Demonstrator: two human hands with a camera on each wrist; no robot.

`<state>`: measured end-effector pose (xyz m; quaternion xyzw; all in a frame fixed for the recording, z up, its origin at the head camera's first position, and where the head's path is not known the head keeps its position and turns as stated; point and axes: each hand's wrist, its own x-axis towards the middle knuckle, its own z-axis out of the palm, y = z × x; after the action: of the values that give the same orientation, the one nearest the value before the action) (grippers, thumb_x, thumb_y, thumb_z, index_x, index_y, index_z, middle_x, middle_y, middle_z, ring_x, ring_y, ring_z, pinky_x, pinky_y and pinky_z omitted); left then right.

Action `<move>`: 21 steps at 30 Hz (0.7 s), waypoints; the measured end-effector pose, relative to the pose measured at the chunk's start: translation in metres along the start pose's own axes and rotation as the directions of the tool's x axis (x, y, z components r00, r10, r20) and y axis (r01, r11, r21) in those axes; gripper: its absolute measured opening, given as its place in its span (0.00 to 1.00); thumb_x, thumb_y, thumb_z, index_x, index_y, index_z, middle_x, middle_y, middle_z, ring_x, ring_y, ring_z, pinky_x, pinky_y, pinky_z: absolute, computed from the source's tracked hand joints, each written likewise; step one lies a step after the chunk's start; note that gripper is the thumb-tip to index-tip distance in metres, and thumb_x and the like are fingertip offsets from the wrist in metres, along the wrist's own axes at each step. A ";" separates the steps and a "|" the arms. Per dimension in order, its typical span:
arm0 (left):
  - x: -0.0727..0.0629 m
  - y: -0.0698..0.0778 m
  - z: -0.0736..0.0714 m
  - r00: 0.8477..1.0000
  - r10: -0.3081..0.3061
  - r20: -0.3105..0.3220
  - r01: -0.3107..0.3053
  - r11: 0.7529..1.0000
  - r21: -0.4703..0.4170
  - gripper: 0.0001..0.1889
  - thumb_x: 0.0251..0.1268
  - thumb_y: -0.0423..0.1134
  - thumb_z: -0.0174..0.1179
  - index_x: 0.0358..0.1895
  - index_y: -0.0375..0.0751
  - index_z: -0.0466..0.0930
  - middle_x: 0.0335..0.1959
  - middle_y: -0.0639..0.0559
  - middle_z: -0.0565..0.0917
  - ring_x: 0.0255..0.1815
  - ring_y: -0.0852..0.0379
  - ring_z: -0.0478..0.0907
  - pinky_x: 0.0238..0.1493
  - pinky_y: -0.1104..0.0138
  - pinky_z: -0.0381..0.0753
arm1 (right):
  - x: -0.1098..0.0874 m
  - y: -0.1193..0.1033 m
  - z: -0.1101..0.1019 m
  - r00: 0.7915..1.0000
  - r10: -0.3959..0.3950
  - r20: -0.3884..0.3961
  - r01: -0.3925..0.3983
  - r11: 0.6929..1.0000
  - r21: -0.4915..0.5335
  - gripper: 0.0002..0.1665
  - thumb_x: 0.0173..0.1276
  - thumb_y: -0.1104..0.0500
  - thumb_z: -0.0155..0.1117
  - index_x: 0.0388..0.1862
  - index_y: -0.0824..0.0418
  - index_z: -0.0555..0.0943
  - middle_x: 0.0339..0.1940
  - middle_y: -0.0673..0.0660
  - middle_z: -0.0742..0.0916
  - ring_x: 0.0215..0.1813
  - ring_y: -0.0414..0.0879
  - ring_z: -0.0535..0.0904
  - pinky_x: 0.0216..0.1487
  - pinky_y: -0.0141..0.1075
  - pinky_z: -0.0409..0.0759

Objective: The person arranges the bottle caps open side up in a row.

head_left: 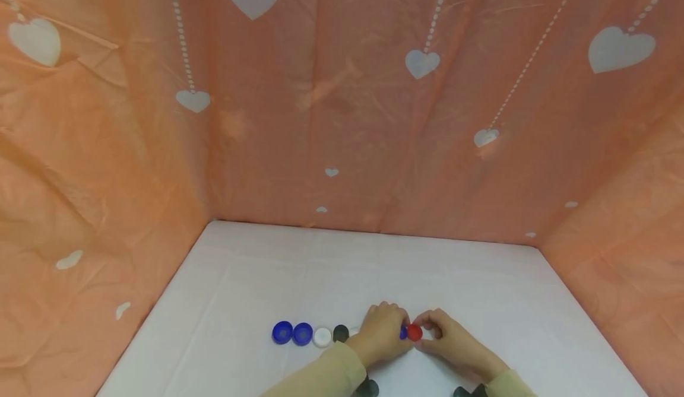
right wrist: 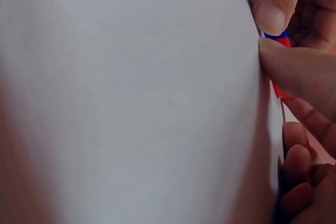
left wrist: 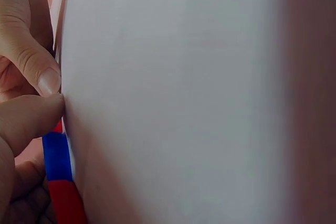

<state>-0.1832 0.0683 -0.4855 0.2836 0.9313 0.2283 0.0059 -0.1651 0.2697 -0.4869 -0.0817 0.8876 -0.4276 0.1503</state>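
Observation:
Flat round bottle caps lie in a row on the white table. At its right end, my right hand (head_left: 454,340) pinches a red cap (head_left: 414,333) between thumb and fingers. A blue cap (head_left: 403,332) sits right against it on the left. My left hand (head_left: 382,329) arches over the row, its thumb (right wrist: 275,9) at this blue cap's near side and its fingers on the far side. In the left wrist view, another red cap (left wrist: 67,203) stands left of the blue cap (left wrist: 56,156). The left hand hides the row's middle from above.
Leftward the row continues with a dark cap (head_left: 341,333), a white cap (head_left: 322,337) and two blue caps (head_left: 302,334). Dark caps (head_left: 370,387) lie below the left forearm, and more dark pieces (head_left: 462,392) by the right sleeve. Orange sheets with hearts (head_left: 422,63) wall the table (head_left: 256,278).

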 end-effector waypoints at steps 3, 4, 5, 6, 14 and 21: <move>-0.002 0.000 -0.001 1.000 0.005 -0.003 -0.005 1.000 0.004 0.16 0.47 0.52 0.73 0.36 0.50 0.82 0.28 0.63 0.76 0.32 0.64 0.67 0.37 0.69 0.65 | -0.001 0.000 0.002 1.000 0.006 0.001 -0.006 1.000 0.011 0.25 0.56 0.47 0.74 0.50 0.52 0.78 0.40 0.54 0.75 0.40 0.48 0.67 0.35 0.35 0.67; -0.003 0.000 -0.001 1.000 0.005 -0.003 -0.005 1.000 0.004 0.16 0.47 0.52 0.73 0.36 0.50 0.82 0.28 0.64 0.76 0.32 0.65 0.67 0.37 0.69 0.65 | -0.001 0.000 0.002 1.000 0.004 0.003 -0.004 1.000 0.010 0.25 0.56 0.47 0.74 0.50 0.52 0.78 0.40 0.55 0.75 0.40 0.48 0.67 0.35 0.35 0.67; -0.003 0.000 -0.001 1.000 0.004 -0.003 -0.004 1.000 0.004 0.16 0.47 0.52 0.73 0.36 0.50 0.82 0.28 0.64 0.76 0.32 0.65 0.67 0.38 0.68 0.65 | -0.001 0.000 0.003 1.000 0.002 0.004 -0.002 1.000 0.008 0.24 0.56 0.47 0.74 0.50 0.52 0.78 0.40 0.55 0.75 0.39 0.48 0.67 0.35 0.35 0.67; -0.004 0.000 -0.001 1.000 0.002 -0.002 -0.002 1.000 0.004 0.16 0.47 0.53 0.73 0.36 0.50 0.82 0.28 0.64 0.76 0.32 0.65 0.68 0.38 0.68 0.65 | -0.001 0.001 0.003 1.000 -0.001 0.005 0.001 1.000 0.007 0.24 0.56 0.48 0.74 0.50 0.52 0.78 0.40 0.54 0.74 0.39 0.48 0.67 0.35 0.35 0.67; -0.005 -0.002 -0.002 1.000 -0.021 0.018 0.021 1.000 0.009 0.17 0.47 0.54 0.73 0.36 0.50 0.82 0.29 0.63 0.76 0.33 0.64 0.69 0.41 0.67 0.66 | 0.001 0.001 0.004 0.998 -0.039 0.040 0.040 0.999 -0.010 0.24 0.57 0.47 0.73 0.51 0.51 0.78 0.38 0.53 0.74 0.38 0.47 0.67 0.35 0.34 0.67; -0.010 -0.008 -0.019 0.996 -0.046 0.078 0.049 0.998 -0.030 0.23 0.50 0.53 0.72 0.48 0.48 0.82 0.35 0.61 0.78 0.39 0.61 0.72 0.48 0.64 0.68 | 0.011 -0.004 -0.004 0.999 -0.054 0.002 0.054 0.998 -0.029 0.25 0.64 0.50 0.69 0.57 0.57 0.77 0.44 0.52 0.81 0.43 0.47 0.75 0.40 0.34 0.75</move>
<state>-0.1821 0.0492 -0.4734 0.2699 0.9332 0.2318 0.0517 -0.1764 0.2672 -0.4831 -0.1079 0.8912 -0.4185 0.1380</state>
